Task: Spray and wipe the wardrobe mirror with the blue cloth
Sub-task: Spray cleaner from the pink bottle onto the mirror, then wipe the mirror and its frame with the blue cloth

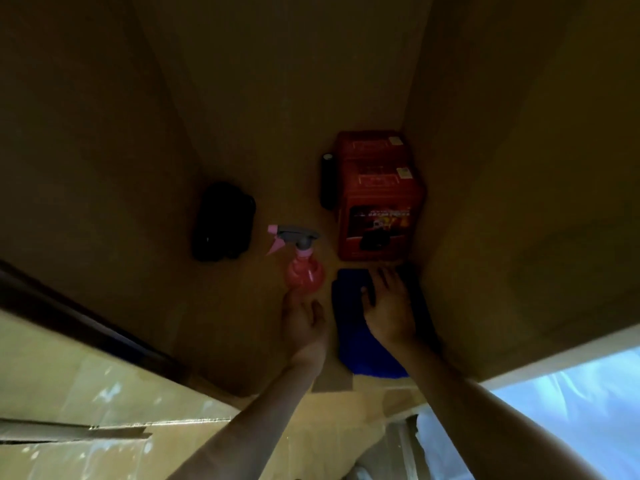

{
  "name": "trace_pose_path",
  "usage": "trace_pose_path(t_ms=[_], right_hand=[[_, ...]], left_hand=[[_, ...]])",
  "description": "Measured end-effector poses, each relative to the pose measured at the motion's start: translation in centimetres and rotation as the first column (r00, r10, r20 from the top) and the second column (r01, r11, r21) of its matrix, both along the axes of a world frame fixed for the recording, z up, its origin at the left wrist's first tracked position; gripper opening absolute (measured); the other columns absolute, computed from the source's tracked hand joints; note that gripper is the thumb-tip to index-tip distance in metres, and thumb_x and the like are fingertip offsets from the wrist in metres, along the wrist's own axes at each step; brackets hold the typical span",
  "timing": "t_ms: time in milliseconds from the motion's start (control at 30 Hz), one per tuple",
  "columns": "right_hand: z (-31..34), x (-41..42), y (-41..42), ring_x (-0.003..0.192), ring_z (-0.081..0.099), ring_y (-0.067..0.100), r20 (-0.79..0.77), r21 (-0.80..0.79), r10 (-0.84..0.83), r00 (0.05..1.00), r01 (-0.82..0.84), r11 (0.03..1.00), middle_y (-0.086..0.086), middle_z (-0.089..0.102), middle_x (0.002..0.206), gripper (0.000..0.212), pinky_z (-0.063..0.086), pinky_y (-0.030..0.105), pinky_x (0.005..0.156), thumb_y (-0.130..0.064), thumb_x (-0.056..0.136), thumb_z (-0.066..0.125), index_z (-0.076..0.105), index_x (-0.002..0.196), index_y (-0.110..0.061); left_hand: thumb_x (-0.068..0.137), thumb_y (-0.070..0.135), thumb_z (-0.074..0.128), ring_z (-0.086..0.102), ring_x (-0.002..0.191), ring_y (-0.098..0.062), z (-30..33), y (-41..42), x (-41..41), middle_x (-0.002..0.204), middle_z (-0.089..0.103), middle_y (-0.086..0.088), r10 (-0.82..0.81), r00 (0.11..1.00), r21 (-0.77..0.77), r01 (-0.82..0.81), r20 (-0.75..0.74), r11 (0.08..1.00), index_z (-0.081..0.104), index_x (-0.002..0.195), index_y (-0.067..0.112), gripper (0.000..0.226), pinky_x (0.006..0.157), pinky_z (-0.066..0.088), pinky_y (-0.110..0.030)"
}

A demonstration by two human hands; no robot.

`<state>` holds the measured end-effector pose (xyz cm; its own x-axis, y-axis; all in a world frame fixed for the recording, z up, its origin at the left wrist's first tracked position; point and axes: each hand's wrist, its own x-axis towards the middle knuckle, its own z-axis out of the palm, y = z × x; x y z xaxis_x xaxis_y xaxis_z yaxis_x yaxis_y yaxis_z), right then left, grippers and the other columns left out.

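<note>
Left hand: my fingers spread, tips touching pink plastic spray bottle base.
Right hand: fingers spread, flat on dark blue cloth.
Cloth: shelf's right front corner.

1. Red rectangular cardboard box with printed graphics, standing in the right rear corner of the dim brown compartment.
2. Slim black cylindrical object, upright, touching the box's left side.
3. Bulky black object, shape unclear in shadow, at left, well apart from the box.
4. Pale surface with light reflections, lower right.
</note>
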<state>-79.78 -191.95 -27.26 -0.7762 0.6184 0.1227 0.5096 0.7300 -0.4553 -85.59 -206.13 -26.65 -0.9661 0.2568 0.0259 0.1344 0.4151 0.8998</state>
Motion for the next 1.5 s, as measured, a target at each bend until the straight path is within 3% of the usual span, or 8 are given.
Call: trace_pose_path(t_ms=[167, 333, 800, 967, 1067, 1233, 1367, 1500], right_hand=[[-1.2, 2.9, -2.0, 0.15, -0.002, 0.021, 0.348, 0.079, 0.057, 0.936, -0.09, 0.993, 0.002, 0.002, 0.163, 0.079, -0.015, 0.039, 0.116, -0.05, 0.082, -0.014, 0.005, 0.156, -0.027], [-2.0, 3.4, -2.4, 0.142, 0.034, 0.028, 0.364, 0.172, -0.013, 0.931, -0.054, 0.984, 0.011, 0.037, 0.153, 0.06, 0.003, 0.044, 0.116, -0.036, 0.093, 0.026, 0.035, 0.149, -0.017], [-2.8, 3.8, -6.6, 0.141, 0.037, 0.026, 0.319, 0.195, -0.041, 0.947, -0.024, 0.98, 0.012, 0.041, 0.151, 0.057, 0.013, 0.045, 0.114, -0.039, 0.097, 0.026, 0.04, 0.147, -0.016], [-2.5, 3.8, -9.2, 0.147, -0.02, 0.019, 0.422, 0.148, 0.003, 0.907, -0.072, 0.986, 0.004, -0.017, 0.162, 0.065, -0.026, 0.04, 0.111, -0.045, 0.085, -0.017, -0.021, 0.147, -0.025], [-2.1, 3.9, -11.1, 0.145, -0.027, 0.017, 0.413, 0.129, 0.005, 0.911, -0.065, 0.989, 0.002, -0.023, 0.16, 0.065, -0.029, 0.039, 0.109, -0.044, 0.081, -0.022, -0.028, 0.143, -0.026], [-1.6, 4.1, -12.9, 0.146, -0.022, 0.016, 0.391, 0.065, 0.047, 0.919, -0.079, 0.995, 0.001, -0.017, 0.162, 0.077, -0.028, 0.037, 0.112, -0.048, 0.077, -0.019, -0.016, 0.151, -0.026], [-0.3, 5.4, -10.4, 0.147, -0.02, 0.017, 0.339, 0.049, -0.078, 0.937, 0.065, 0.997, 0.0, -0.017, 0.162, 0.069, -0.019, 0.038, 0.114, -0.058, 0.094, 0.008, -0.001, 0.155, -0.028], [-1.1, 6.9, -8.2, 0.148, -0.017, 0.022, 0.423, -0.08, -0.053, 0.904, 0.096, 0.992, 0.002, -0.021, 0.161, 0.077, -0.01, 0.044, 0.12, -0.069, 0.094, 0.015, -0.016, 0.152, -0.03]], left_hand=[[0.104, 0.034, 0.031, 0.019, 0.144, -0.008, -0.3, 1.9, 1.7, 0.156, 0.028, 0.0, -0.459, 0.886, -0.218, 0.435, -0.07, 0.874, 0.031, 0.15, 0.012, 0.051, 0.115, 0.009, -0.014], [0.078, 0.075, -0.018, -0.005, 0.148, -0.006, -1.8, 2.2, 1.1, 0.162, 0.01, 0.002, -0.671, 0.739, -0.424, 0.592, -0.053, 0.685, 0.015, 0.154, 0.016, 0.102, 0.112, -0.014, -0.013], [0.08, 0.067, -0.018, -0.018, 0.144, -0.001, -1.5, -2.4, 2.5, 0.162, -0.007, 0.009, -0.705, 0.707, -0.628, 0.572, 0.053, 0.527, 0.0, 0.154, 0.018, 0.091, 0.118, -0.01, -0.025], [0.063, 0.074, -0.039, -0.015, 0.145, -0.001, -2.0, -5.1, 2.6, 0.163, -0.003, 0.007, -0.688, 0.725, -0.675, 0.524, 0.032, 0.52, 0.002, 0.155, 0.018, 0.115, 0.121, -0.006, -0.029], [0.067, 0.073, -0.035, -0.012, 0.146, -0.001, -2.3, -6.9, 2.8, 0.163, 0.001, 0.006, -0.679, 0.734, -0.656, 0.52, 0.016, 0.547, 0.005, 0.155, 0.017, 0.112, 0.122, -0.003, -0.03], [0.095, 0.056, -0.01, -0.002, 0.148, -0.004, -1.9, -8.3, 2.9, 0.162, 0.011, 0.005, -0.678, 0.735, -0.639, 0.523, 0.002, 0.565, 0.014, 0.154, 0.016, 0.076, 0.122, 0.001, -0.028], [0.098, 0.048, -0.004, -0.003, 0.15, -0.013, -1.4, -7.1, 2.2, 0.163, 0.005, 0.001, -0.679, 0.733, -0.7, 0.471, -0.028, 0.537, 0.011, 0.155, 0.016, 0.067, 0.121, -0.002, -0.029], [0.084, 0.057, -0.028, -0.008, 0.149, -0.033, -2.0, -5.2, 3.5, 0.163, 0.002, -0.008, -0.654, 0.754, -0.75, 0.4, -0.059, 0.528, 0.012, 0.155, 0.018, 0.091, 0.119, -0.004, -0.04]])
